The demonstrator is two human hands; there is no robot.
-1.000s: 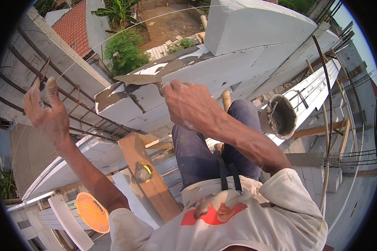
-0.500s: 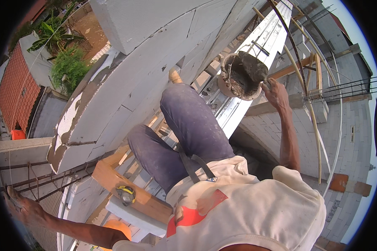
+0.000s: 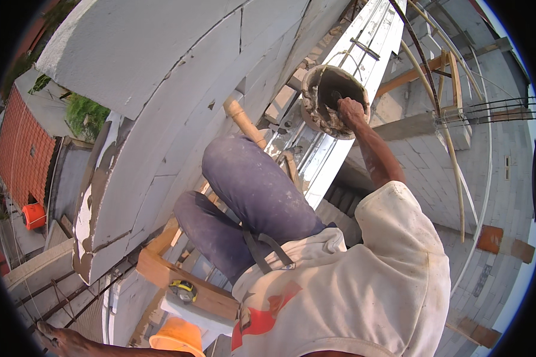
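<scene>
My right hand (image 3: 352,114) reaches over the rim of a mortar-crusted bucket (image 3: 309,113), closed around the handle of a trowel (image 3: 336,98). The trowel's blade is down inside the bucket, mostly hidden against the dark interior. Grey wet mortar (image 3: 333,124) clings to the bucket's near inner wall. The bucket stands on a long pale metal plank (image 3: 333,160). Off at the lower left, my left hand (image 3: 59,340) is stretched out beside steel rebar (image 3: 53,297), its visible fingers extended and nothing seen in them. Its far side fades into the dark rim.
A light block wall (image 3: 178,119) with mortar on its end runs along my left. Below it are a wooden beam (image 3: 214,298), a yellow-black tape measure (image 3: 183,291) and an orange bucket (image 3: 178,336). Bamboo poles (image 3: 449,160) and rebar (image 3: 494,116) stand at right, beside a drop.
My right hand has moved left, taking the mortar-covered trowel from the bucket's rim down into it. My left hand has shifted lower. The view has turned and moved.
</scene>
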